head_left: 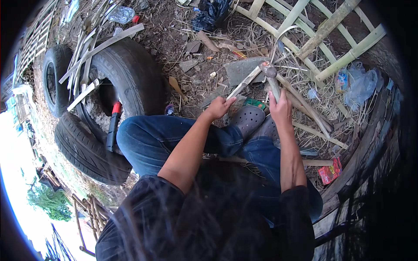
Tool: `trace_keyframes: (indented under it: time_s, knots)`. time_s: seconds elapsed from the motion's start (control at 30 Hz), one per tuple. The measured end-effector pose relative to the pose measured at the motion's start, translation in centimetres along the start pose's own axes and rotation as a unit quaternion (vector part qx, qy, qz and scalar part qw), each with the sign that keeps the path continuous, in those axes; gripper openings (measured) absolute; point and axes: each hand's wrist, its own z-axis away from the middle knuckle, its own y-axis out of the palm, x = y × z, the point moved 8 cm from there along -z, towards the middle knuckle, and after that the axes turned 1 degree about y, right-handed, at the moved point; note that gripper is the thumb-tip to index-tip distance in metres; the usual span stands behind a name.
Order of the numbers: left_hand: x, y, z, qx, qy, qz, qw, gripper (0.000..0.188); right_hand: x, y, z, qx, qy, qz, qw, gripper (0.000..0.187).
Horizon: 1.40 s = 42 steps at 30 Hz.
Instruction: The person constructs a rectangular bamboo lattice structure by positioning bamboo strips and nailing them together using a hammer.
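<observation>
Left grip (219,108): closed round one end of a strip (246,82), which crosses over the slab (238,71). Right grip (281,106): closed round the handle of a hammer (270,71), head just right of the slab; whether hammer and strip touch, cannot tell. Tyre (135,74): left of slab. Shoes (249,118): nearer side. Lattice (324,38): beyond, to the right.

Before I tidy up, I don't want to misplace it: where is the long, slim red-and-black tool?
In the head view, the red-and-black tool is left of centre, beside the blue-jeaned left knee, among the black rubber tyres.
</observation>
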Motion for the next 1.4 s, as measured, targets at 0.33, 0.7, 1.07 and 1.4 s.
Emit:
trace_keyframes:
  time_s: [0.33, 0.7, 1.07, 1.4]
  knots:
    - [-1.9, -1.3, 0.0, -0.022, 0.024, -0.051, 0.998, 0.065, 0.8, -1.2, 0.6, -0.048, -0.059, 0.006, 0.997, 0.025]
    - [-0.8, -0.6, -0.6, 0.01, -0.008, -0.013, 1.0, 0.065, -0.6, -4.8, 1.2, -0.152, -0.019, -0.052, 0.987, 0.026]
    - [-0.9, -0.7, 0.0, 0.017, -0.025, 0.0, 1.0, 0.067, -1.6, -3.5, 1.4, -0.122, 0.023, -0.055, 0.991, 0.031]
    - [-1.8, -1.0, -0.1, -0.016, 0.015, -0.028, 0.999, 0.067, -1.0, 0.2, 0.4, -0.009, 0.043, 0.029, 0.999, 0.031]
